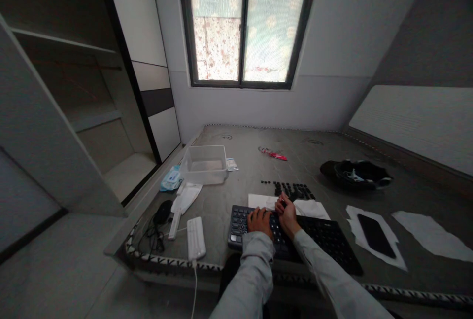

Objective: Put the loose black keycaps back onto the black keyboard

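Note:
A black keyboard [236,225] lies across the near edge of the mattress; its left part has keys, while the right part looks dark and without keycaps. My left hand [259,221] rests on the keyed part, fingers stretched out over the keys. Just right of it, my right hand [287,214] is raised over the keyboard with its fingers curled in a pinch; anything between them is too small to make out. Beyond both hands, several loose black keycaps [305,192] lie in rows. White paper [258,201] sits between the keycaps and the keyboard.
Left of the keyboard are a white power bank [195,238] with a cable, a black mouse [162,212], a clear plastic box [207,176] and a blue packet [171,179]. To the right, a phone [375,235] lies on paper near a black bag-like item [356,173].

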`<state>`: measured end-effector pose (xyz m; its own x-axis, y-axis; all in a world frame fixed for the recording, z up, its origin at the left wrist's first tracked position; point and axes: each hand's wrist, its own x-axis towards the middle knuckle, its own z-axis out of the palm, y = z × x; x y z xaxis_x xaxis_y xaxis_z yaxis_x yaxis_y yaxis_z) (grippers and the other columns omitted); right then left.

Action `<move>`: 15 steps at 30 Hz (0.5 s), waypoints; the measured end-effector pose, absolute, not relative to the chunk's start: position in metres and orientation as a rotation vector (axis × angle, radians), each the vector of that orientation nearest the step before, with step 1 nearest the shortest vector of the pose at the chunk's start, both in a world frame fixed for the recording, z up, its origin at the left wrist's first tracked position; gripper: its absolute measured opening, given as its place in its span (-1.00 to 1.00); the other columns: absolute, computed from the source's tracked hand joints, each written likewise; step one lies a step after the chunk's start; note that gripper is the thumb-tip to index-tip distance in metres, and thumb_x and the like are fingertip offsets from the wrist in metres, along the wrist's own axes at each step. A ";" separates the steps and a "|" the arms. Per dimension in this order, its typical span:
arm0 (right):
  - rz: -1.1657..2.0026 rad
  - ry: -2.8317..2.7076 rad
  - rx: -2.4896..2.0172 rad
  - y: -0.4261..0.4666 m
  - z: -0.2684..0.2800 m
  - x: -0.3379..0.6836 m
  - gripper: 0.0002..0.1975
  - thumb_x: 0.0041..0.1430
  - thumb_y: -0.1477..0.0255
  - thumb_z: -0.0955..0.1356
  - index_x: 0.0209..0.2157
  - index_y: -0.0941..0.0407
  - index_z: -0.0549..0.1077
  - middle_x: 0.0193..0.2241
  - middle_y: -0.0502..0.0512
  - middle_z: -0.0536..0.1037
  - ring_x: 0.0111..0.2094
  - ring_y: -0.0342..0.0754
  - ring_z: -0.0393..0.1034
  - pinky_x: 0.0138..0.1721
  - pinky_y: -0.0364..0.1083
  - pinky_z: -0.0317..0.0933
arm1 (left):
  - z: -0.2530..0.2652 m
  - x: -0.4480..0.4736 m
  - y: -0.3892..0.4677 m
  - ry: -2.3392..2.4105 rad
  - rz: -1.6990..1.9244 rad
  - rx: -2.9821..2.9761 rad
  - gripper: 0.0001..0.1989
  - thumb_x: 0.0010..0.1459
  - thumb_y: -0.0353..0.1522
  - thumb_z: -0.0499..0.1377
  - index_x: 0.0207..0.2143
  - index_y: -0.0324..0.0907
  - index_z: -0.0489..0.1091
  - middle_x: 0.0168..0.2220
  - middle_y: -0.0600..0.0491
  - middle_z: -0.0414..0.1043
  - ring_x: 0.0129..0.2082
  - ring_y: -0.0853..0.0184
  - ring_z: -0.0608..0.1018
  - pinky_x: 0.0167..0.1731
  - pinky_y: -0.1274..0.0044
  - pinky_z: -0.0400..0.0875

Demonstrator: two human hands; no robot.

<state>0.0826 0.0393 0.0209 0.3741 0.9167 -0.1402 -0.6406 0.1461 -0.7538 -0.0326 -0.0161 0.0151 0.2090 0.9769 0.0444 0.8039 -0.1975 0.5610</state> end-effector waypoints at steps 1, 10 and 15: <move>1.153 -0.400 -0.835 0.038 0.021 0.083 -0.63 -0.05 0.19 0.46 -0.57 0.10 0.25 -0.70 -0.24 0.19 -0.76 -0.39 -0.12 -0.78 -0.27 -0.24 | 0.015 -0.033 -0.016 1.651 0.555 2.072 -0.59 0.25 -0.39 -0.02 0.09 0.05 0.39 0.26 0.19 0.30 0.31 0.26 0.20 0.28 0.30 0.01; 1.133 -0.487 -0.877 0.037 0.022 0.079 -0.61 -0.12 0.19 0.49 -0.60 0.10 0.26 -0.72 -0.24 0.17 -0.76 -0.37 -0.13 -0.78 -0.24 -0.28 | 0.017 -0.032 -0.017 1.655 0.586 2.066 -0.59 0.24 -0.41 -0.02 0.07 0.07 0.40 0.25 0.19 0.32 0.30 0.27 0.21 0.27 0.29 0.04; 1.131 -0.524 -0.941 0.038 0.021 0.078 -0.59 -0.19 0.19 0.51 -0.61 0.10 0.26 -0.73 -0.24 0.17 -0.76 -0.37 -0.09 -0.76 -0.25 -0.29 | 0.018 -0.034 -0.016 1.634 0.572 2.070 -0.58 0.22 -0.41 0.02 0.09 0.04 0.39 0.25 0.17 0.31 0.31 0.25 0.20 0.28 0.28 0.03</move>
<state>0.0782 0.0378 0.0212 0.3691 0.9243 -0.0970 -0.5236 0.1206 -0.8434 -0.0336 -0.0165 0.0178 0.2167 0.9750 0.0499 0.7932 -0.2056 0.5732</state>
